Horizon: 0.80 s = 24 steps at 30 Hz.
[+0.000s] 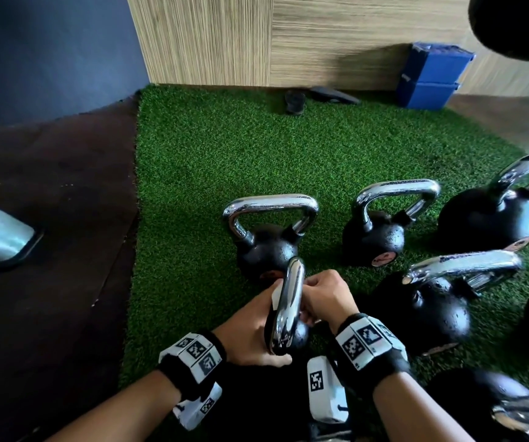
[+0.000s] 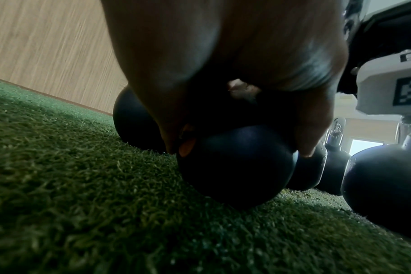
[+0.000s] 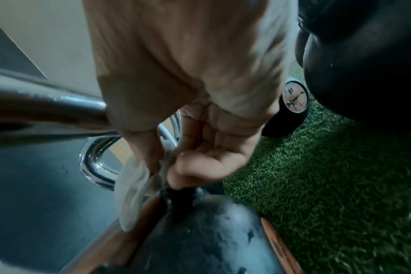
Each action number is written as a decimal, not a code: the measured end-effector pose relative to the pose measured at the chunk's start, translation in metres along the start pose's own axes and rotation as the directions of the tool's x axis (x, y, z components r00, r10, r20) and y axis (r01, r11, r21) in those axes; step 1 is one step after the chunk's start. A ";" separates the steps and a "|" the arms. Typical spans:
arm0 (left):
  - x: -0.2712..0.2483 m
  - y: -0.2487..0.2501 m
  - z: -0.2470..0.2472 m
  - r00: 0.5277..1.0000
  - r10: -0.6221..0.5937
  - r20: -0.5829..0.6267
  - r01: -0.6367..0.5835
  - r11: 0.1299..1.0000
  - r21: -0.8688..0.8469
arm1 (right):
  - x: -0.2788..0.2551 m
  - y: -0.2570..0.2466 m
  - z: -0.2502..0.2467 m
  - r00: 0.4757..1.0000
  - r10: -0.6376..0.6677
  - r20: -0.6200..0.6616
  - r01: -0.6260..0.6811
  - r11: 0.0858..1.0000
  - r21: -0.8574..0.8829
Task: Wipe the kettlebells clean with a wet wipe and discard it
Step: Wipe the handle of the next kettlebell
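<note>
Left hand [image 1: 250,327] grips the kettlebell [image 1: 287,333] on the turf [image 1: 193,173] while right hand [image 1: 323,298] pinches the limp wipe [image 3: 131,192] at its slick handle [image 1: 288,301]; heavy, best steadied there.

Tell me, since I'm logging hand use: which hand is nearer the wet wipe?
Right. The right hand pinches the wet wipe beside the chrome handle; the left hand grips the small kettlebell on the handle's other side.
</note>
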<state>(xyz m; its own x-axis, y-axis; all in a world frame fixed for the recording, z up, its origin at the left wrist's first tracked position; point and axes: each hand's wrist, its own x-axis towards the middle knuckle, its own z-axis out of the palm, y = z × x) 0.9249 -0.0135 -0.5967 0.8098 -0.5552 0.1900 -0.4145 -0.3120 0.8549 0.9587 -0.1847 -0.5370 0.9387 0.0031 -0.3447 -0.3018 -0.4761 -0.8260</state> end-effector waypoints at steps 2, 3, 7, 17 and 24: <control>0.000 0.005 -0.001 0.999 -0.051 0.019 0.051 0.999 0.017 | -0.003 -0.002 -0.006 0.998 -0.062 -0.014 0.059 0.984 -0.170; 0.001 0.009 -0.003 0.997 -0.074 0.031 0.072 0.996 0.046 | -0.004 -0.003 -0.010 0.993 -0.117 -0.034 0.105 0.961 -0.255; -0.006 0.033 -0.015 0.994 -0.103 0.036 0.098 0.989 0.114 | -0.013 -0.011 -0.031 0.908 -0.397 -0.136 0.331 0.876 -0.350; -0.026 0.081 -0.014 0.950 -0.080 -0.303 0.198 0.902 0.383 | -0.023 -0.041 -0.052 0.745 -0.619 0.248 0.636 0.548 -0.543; -0.031 0.081 -0.057 0.969 -0.092 -0.228 0.178 0.900 0.397 | -0.046 -0.047 -0.070 0.887 -0.395 0.241 0.443 0.574 -0.689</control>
<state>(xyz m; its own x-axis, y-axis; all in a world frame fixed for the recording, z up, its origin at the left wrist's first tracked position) 0.8895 0.0222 -0.5059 0.9175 -0.3339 0.2160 -0.3937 -0.6861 0.6118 0.9411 -0.2246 -0.4511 0.9113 0.4025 -0.0865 0.3573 -0.8777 -0.3193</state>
